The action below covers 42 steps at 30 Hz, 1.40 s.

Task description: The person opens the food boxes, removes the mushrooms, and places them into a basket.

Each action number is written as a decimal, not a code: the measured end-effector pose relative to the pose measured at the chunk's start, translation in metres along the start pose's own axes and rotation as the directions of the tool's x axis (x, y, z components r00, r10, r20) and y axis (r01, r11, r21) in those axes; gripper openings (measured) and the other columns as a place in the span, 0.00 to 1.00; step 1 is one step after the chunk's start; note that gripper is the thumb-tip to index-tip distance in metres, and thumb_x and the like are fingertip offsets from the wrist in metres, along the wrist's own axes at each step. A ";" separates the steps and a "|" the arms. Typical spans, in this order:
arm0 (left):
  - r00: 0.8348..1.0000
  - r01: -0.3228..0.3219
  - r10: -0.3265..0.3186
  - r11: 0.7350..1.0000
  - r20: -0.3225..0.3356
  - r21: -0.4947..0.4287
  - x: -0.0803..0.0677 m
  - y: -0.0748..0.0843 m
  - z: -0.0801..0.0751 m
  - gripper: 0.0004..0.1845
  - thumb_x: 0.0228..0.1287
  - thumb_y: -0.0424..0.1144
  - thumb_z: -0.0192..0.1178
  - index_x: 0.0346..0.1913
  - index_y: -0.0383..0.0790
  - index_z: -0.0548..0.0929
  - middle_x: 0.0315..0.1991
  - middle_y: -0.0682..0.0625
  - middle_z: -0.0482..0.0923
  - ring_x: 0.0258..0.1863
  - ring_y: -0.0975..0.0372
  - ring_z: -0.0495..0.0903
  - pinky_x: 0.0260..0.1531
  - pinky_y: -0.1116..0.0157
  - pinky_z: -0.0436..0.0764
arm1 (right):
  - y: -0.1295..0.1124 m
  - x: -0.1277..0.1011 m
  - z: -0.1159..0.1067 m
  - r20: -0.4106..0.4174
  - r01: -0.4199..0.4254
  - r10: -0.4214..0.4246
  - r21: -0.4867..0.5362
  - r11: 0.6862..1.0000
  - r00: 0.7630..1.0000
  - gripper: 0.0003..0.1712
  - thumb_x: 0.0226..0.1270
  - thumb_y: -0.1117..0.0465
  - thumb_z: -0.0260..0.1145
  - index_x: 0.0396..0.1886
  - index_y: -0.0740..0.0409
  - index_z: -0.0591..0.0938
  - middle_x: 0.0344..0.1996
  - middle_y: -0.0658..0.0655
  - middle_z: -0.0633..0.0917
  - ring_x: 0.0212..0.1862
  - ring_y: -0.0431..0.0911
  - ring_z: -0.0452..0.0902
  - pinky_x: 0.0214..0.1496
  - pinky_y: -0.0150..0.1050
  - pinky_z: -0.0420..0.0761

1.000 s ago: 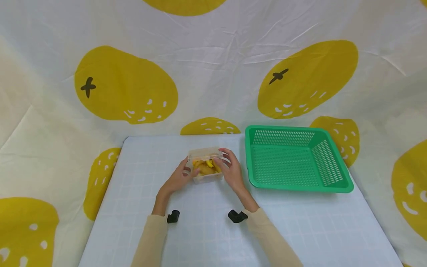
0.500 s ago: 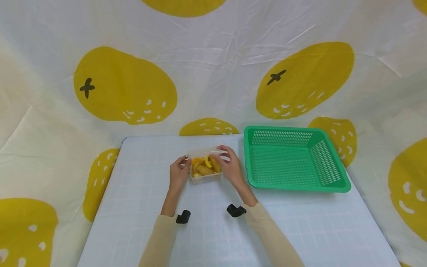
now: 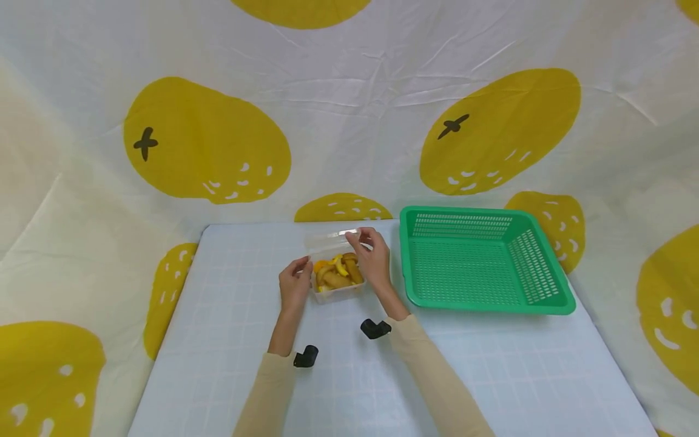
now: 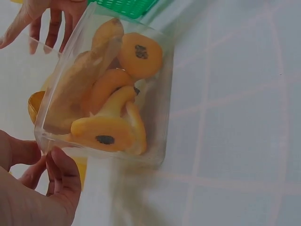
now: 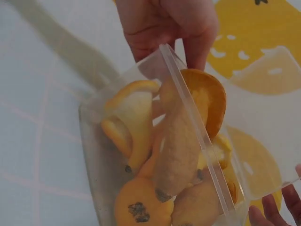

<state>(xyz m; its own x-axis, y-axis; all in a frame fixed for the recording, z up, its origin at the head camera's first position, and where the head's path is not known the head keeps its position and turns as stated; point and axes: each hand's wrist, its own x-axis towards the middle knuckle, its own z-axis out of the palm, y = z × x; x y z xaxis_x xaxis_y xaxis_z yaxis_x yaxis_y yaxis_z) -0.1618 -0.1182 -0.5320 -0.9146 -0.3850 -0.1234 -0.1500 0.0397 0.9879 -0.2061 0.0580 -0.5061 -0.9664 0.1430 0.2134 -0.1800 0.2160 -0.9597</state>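
Note:
A clear plastic box (image 3: 340, 295) stands on the table with its clear lid (image 3: 326, 241) raised at the far side. Inside lie several yellow, orange and brownish pieces (image 3: 335, 279); in the left wrist view some pieces (image 4: 140, 55) have dark spots and look like fruit peels. My left hand (image 3: 295, 284) pinches the box's rim at its left corner, thumb and fingertips meeting there in the left wrist view. My right hand (image 3: 374, 260) pinches the right edge of the lid between thumb and fingers. Its fingertips (image 5: 289, 200) show at the lid edge in the right wrist view.
A green perforated plastic basket (image 3: 412, 297) stands to the right of the box. The table (image 3: 338, 376) has a pale checked cloth. Behind it hangs a white curtain (image 3: 349, 139) printed with large yellow fruit shapes. Black wrist mounts (image 3: 375, 329) sit on both sleeves.
The lid has swung up and away to the far side with my right hand, baring the box's contents. My left hand has shifted from the front left of the box to its left rim.

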 end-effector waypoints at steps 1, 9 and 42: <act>1.000 0.000 0.000 1.000 0.003 -0.004 0.000 -0.001 0.000 0.15 0.73 0.33 0.62 0.56 0.26 0.84 0.45 0.39 0.82 0.24 0.67 0.74 0.23 0.76 0.75 | 0.000 0.002 0.001 -0.007 0.003 -0.004 -0.013 1.000 1.000 0.19 0.72 0.49 0.70 0.49 0.60 0.83 0.46 0.59 0.83 0.52 0.53 0.82 0.58 0.48 0.82; 1.000 0.003 -0.004 0.999 -0.026 -0.032 -0.002 0.000 0.003 0.16 0.73 0.32 0.62 0.59 0.30 0.84 0.45 0.41 0.81 0.29 0.66 0.77 0.25 0.76 0.75 | 0.007 0.018 0.003 0.021 0.014 -0.014 0.000 1.000 1.000 0.19 0.80 0.51 0.59 0.50 0.63 0.85 0.46 0.62 0.84 0.50 0.61 0.81 0.53 0.45 0.84; 0.993 0.064 -0.073 0.993 -0.088 -0.100 -0.006 0.001 0.010 0.15 0.71 0.32 0.63 0.58 0.30 0.85 0.45 0.43 0.80 0.35 0.64 0.76 0.33 0.77 0.76 | 0.022 0.022 0.006 -0.032 -0.146 0.144 -0.088 0.985 0.989 0.10 0.69 0.68 0.69 0.48 0.65 0.87 0.41 0.62 0.88 0.44 0.55 0.83 0.51 0.44 0.83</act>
<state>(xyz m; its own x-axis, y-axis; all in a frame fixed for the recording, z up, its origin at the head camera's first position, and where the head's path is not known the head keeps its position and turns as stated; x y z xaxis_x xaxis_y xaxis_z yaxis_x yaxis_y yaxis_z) -0.1600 -0.1066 -0.5311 -0.8645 -0.4668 -0.1863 -0.1698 -0.0776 0.9824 -0.2329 0.0604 -0.5240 -0.9760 0.2031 0.0791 -0.0201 0.2773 -0.9606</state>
